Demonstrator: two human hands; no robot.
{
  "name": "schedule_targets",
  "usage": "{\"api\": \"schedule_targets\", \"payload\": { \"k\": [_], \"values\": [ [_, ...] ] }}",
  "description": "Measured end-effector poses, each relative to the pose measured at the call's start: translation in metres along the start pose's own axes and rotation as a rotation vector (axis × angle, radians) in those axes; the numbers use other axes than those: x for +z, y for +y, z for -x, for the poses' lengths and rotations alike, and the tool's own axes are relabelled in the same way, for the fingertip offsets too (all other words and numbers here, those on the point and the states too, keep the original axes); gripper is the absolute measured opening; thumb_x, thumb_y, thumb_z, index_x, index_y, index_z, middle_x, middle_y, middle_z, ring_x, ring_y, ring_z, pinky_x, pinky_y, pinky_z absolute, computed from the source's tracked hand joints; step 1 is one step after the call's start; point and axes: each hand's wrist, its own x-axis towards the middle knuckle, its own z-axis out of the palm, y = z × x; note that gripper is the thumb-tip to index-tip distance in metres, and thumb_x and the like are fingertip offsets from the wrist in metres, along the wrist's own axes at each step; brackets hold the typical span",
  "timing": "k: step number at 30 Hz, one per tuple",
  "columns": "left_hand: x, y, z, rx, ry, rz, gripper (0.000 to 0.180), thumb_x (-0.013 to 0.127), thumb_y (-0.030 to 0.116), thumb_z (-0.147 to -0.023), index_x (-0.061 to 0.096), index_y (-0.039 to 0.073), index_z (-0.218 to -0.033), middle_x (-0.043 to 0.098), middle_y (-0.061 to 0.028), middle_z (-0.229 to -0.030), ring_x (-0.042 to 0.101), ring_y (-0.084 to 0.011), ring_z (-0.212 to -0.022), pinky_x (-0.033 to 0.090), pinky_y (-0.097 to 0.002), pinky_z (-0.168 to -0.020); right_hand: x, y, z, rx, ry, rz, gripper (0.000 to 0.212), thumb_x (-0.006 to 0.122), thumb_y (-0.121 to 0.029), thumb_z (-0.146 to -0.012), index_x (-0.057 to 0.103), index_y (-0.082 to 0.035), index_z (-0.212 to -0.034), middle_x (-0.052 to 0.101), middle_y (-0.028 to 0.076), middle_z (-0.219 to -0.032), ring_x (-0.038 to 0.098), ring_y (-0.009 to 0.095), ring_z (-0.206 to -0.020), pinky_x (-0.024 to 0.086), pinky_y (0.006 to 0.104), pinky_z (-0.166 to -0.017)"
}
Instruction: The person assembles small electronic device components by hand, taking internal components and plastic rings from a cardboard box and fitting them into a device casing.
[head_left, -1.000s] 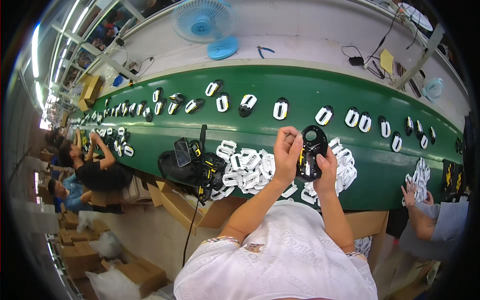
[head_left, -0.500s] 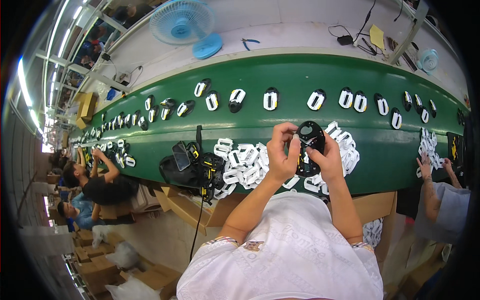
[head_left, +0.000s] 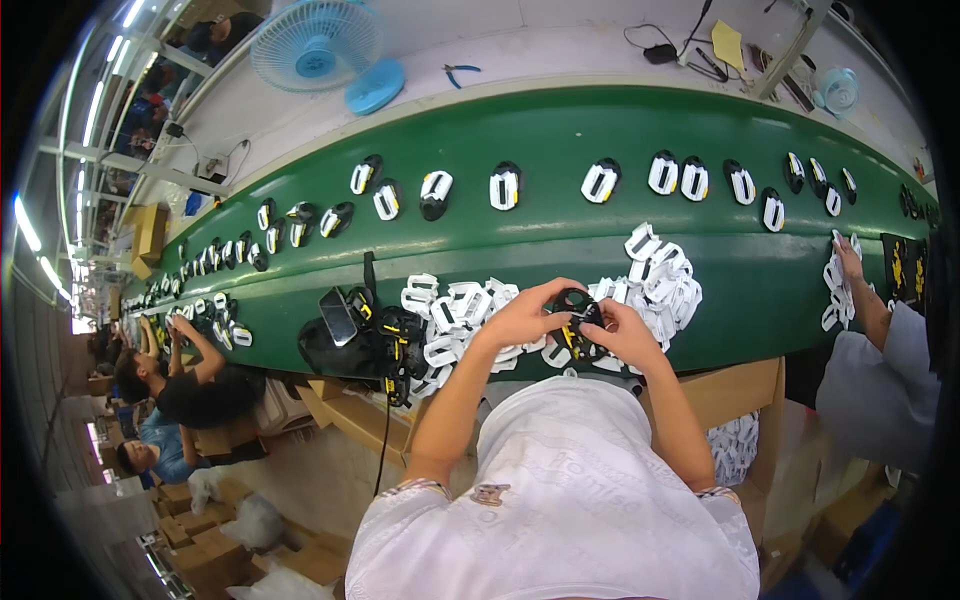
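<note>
Both hands are gripping a black oval plastic housing (head_left: 574,312) with yellow bits inside, close to the front edge of the green conveyor bench (head_left: 720,330). My left hand (head_left: 528,317) pinches its upper left side, thumb and finger on the rim. Along the right side, my right hand (head_left: 626,336) has its fingers closed around it, the thumb pressing on the part. Loose white oval frames lie heaped on either side, one pile (head_left: 465,303) left of my hands and another pile (head_left: 662,288) to the right. Fingers hide some of the housing.
Black housings with white frames (head_left: 506,186) line the far belt. Left of the white pile sit a cluster of black-yellow parts (head_left: 402,345) and a phone (head_left: 338,316). A blue fan (head_left: 315,55) and pliers (head_left: 460,74) occupy the back ledge. A co-worker's hand (head_left: 848,260) reaches in at right.
My hands have drawn the black housing down and closer to me, and its tilt has changed. The view has shifted slightly. At right, the co-worker's hand has moved farther over the bench.
</note>
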Motion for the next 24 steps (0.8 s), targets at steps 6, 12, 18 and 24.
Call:
{"api": "schedule_targets", "payload": {
  "k": [6, 12, 18, 24],
  "values": [
    [-0.073, -0.052, -0.065, 0.052, 0.389, -0.409, 0.037, 0.051, 0.002, -0.081, 0.049, 0.011, -0.117, 0.057, -0.0088, -0.096, 0.061, -0.0173, -0.074, 0.05, -0.0292, -0.054, -0.002, 0.026, 0.001, -0.095, 0.309, 0.132, 0.036, 0.067, -0.024, -0.076, 0.056, 0.001, -0.1, 0.062, 0.012, -0.087, 0.059, 0.021, -0.082, 0.046, 0.0322, -0.074],
    [-0.087, -0.102, -0.146, 0.373, 0.873, -1.082, 0.039, 0.051, 0.006, -0.081, 0.048, 0.009, -0.121, 0.041, -0.0202, -0.129, 0.05, -0.035, -0.106, 0.045, -0.0428, -0.081, -0.024, 0.057, -0.002, -0.078, 0.557, 0.224, 0.03, 0.063, -0.019, -0.076, 0.057, 0.001, -0.098, 0.063, 0.014, -0.089, 0.06, 0.025, -0.084, 0.046, 0.034, -0.077],
    [-0.091, -0.141, -0.151, 0.099, 0.831, -1.211, 0.062, 0.056, 0.028, -0.081, 0.032, 0.007, -0.134, 0.035, -0.0206, -0.135, 0.036, -0.0369, -0.122, 0.035, -0.0464, -0.095, -0.024, 0.059, -0.019, -0.123, 0.537, 0.236, 0.024, 0.063, -0.016, -0.075, 0.059, -0.002, -0.094, 0.062, 0.015, -0.088, 0.059, 0.03, -0.087, 0.045, 0.0365, -0.079],
    [-0.069, -0.1, -0.14, 0.098, 0.772, -0.939, 0.041, 0.057, 0.021, -0.079, 0.048, 0.003, -0.115, 0.046, -0.019, -0.12, 0.045, -0.0373, -0.108, 0.04, -0.0446, -0.089, -0.082, 0.068, -0.106, 0.0, 0.663, 0.828, 0.047, 0.067, -0.018, -0.069, 0.051, -0.006, -0.111, 0.05, 0.019, -0.112, 0.051, 0.036, -0.099, 0.042, 0.0417, -0.084]
  ]
}}
